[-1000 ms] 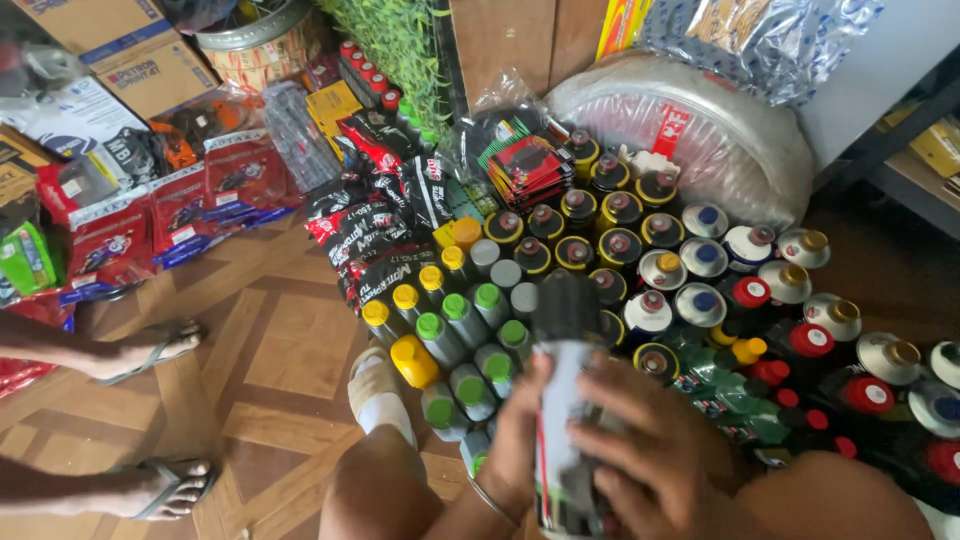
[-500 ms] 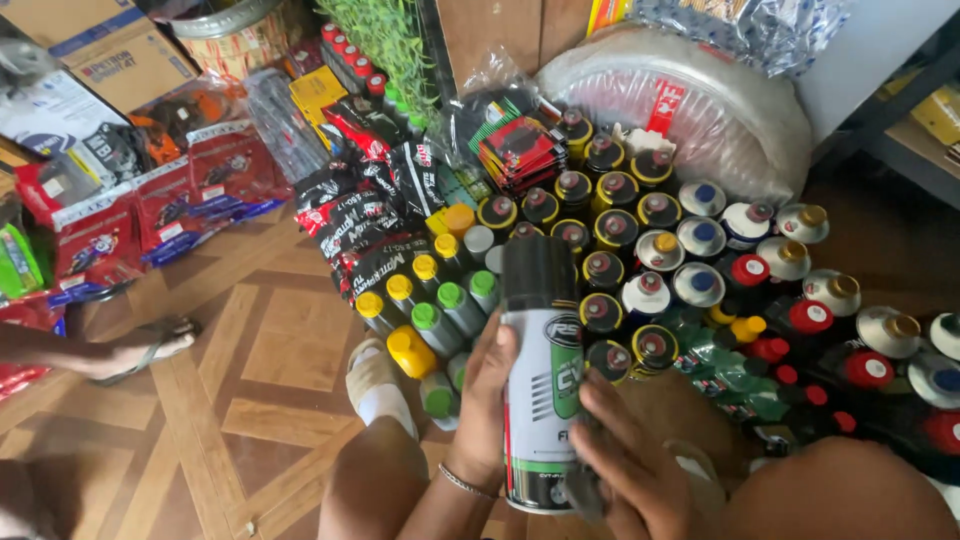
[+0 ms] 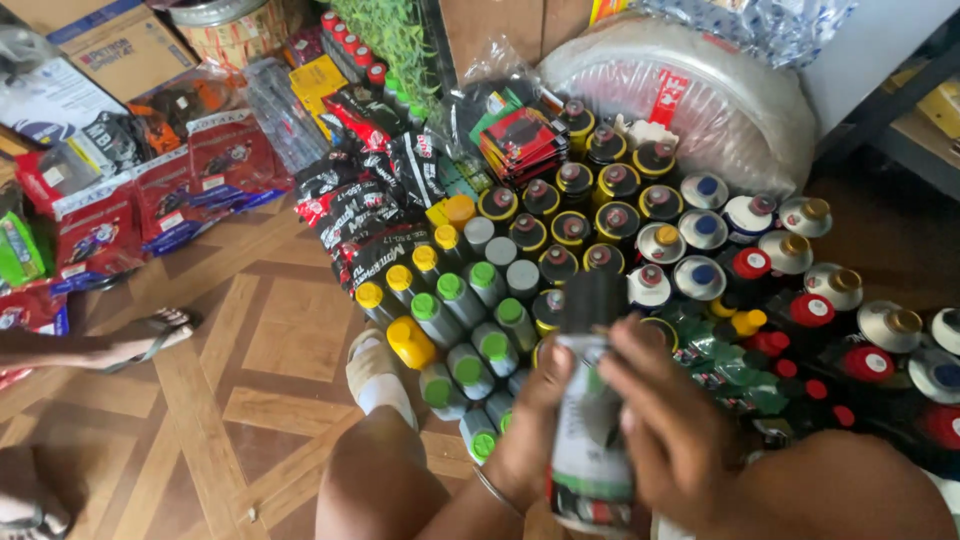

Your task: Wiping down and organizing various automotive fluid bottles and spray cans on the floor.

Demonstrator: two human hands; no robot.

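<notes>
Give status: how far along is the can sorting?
Done: many spray cans stand in rows on the floor. In hand: left hand and right hand both grip one black-capped can. Left: cannot tell; no loose cans visible.

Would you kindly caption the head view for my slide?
Both hands, left and right, hold a spray can above floor stock.

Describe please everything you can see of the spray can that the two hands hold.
The spray can is a tall cylinder with a black cap and a pale label with green and black print, red near the bottom. It looks like metal. It stands nearly upright, blurred, above the packed cans, gripped between the left hand and right hand.
</notes>
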